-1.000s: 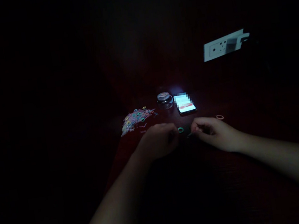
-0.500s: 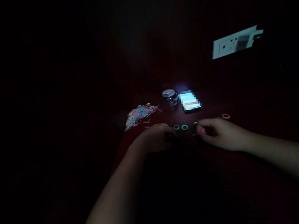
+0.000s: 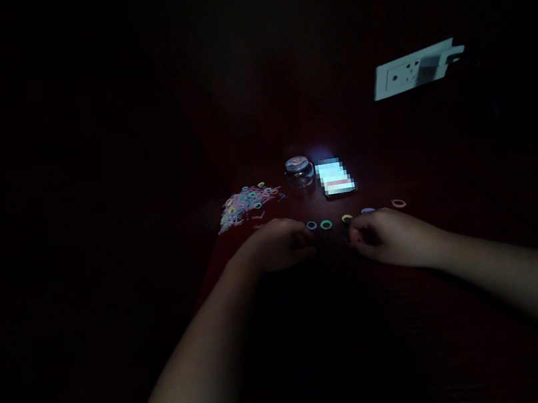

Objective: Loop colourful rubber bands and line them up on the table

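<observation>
So the left hand (image 3: 280, 245) and right hand (image 3: 388, 239) are both curled over the worktop (image 3: 310, 204), too dark to tell if either grip has anything in it. Blue ring (image 3: 312, 229) is just beside the left one, green ring (image 3: 326, 228) next along, yellow ring (image 3: 347, 216) by the right. Colourful pile (image 3: 248, 203) sits further back, near a jar (image 3: 300, 176).

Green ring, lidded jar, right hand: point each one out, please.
Green ring (image 3: 326, 228), head view, near edge of its band.
Lidded jar (image 3: 300, 177), head view, its body below the lid.
Right hand (image 3: 394, 237), head view, between wrist and knuckles.
</observation>
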A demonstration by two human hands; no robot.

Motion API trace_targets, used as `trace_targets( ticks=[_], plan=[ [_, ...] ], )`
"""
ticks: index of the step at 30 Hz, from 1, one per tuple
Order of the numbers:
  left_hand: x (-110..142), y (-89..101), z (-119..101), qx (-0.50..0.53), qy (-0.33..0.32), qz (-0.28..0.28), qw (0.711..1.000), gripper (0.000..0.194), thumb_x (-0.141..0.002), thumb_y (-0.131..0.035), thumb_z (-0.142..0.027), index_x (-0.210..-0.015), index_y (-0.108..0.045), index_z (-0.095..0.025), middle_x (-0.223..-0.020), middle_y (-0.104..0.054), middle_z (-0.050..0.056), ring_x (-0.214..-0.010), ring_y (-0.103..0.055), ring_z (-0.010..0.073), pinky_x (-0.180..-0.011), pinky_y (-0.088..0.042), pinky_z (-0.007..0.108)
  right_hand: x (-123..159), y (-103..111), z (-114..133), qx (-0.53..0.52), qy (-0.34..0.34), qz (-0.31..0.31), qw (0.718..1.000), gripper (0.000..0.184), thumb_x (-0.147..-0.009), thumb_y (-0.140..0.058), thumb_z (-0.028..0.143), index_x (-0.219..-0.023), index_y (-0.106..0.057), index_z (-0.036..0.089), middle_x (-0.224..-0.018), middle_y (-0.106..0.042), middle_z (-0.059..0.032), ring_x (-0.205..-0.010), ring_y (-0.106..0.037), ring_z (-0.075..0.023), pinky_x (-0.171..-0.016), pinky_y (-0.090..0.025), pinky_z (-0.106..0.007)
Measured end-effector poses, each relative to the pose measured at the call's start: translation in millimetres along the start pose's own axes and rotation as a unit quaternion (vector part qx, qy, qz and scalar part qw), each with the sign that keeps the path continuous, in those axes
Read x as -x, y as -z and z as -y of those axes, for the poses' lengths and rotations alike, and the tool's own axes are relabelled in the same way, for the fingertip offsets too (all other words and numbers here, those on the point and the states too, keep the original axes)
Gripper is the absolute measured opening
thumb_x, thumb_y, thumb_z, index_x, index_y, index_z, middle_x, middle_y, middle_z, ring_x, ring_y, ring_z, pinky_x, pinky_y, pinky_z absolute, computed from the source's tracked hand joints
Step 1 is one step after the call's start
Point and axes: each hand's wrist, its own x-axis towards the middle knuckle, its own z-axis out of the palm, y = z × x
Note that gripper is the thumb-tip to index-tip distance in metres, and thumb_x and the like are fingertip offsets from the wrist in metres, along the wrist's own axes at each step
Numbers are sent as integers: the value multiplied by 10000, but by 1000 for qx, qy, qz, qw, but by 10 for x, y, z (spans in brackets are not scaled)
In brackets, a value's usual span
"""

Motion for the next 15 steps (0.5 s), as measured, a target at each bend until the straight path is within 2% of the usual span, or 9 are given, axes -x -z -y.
trace_targets(
  ticks=[4, 8, 11, 15],
  plan=[
    [-1, -12, 29, -25, -4, -30, 999, 226, -792, -568, -197, -981, -689, -180, -816, -676, 4, -679, -588, 109, -645, -450, 233, 8, -5, -12, -12, -4, 19, 1000, 48, -791, -610, 263, -794, -604, 215, -713, -641, -3, -629, -574, -153, -563, -388, -266],
    [2, -5, 34, -16, 25, 5, 1000, 217, -772, -584, -192, -960, -692, -177, -814, -679, 5, -683, -592, 110, -633, -441, 226, 20, 12, 2, -32, -13, 20, 999, 201, -778, -609, 211, -979, -590, 213, -740, -646, 2, -640, -581, -153, -575, -402, -260],
    [7, -6, 29, 4, 45, 24, 999, 232, -768, -616, -216, -988, -680, -180, -812, -675, -2, -676, -590, 107, -616, -430, 216, 21, 19, 7, -28, 1, 34, 999, 193, -796, -591, 206, -987, -611, 216, -736, -647, -2, -651, -586, -156, -586, -404, -261],
    [-1, -33, 26, -5, 40, 16, 999, 206, -781, -633, -246, -973, -671, -185, -772, -658, -12, -655, -572, 104, -601, -415, 212, 15, 10, -15, -13, 18, 44, 999, 166, -811, -581, 215, -963, -647, 223, -757, -658, -12, -650, -588, -154, -589, -406, -265]
  ],
)
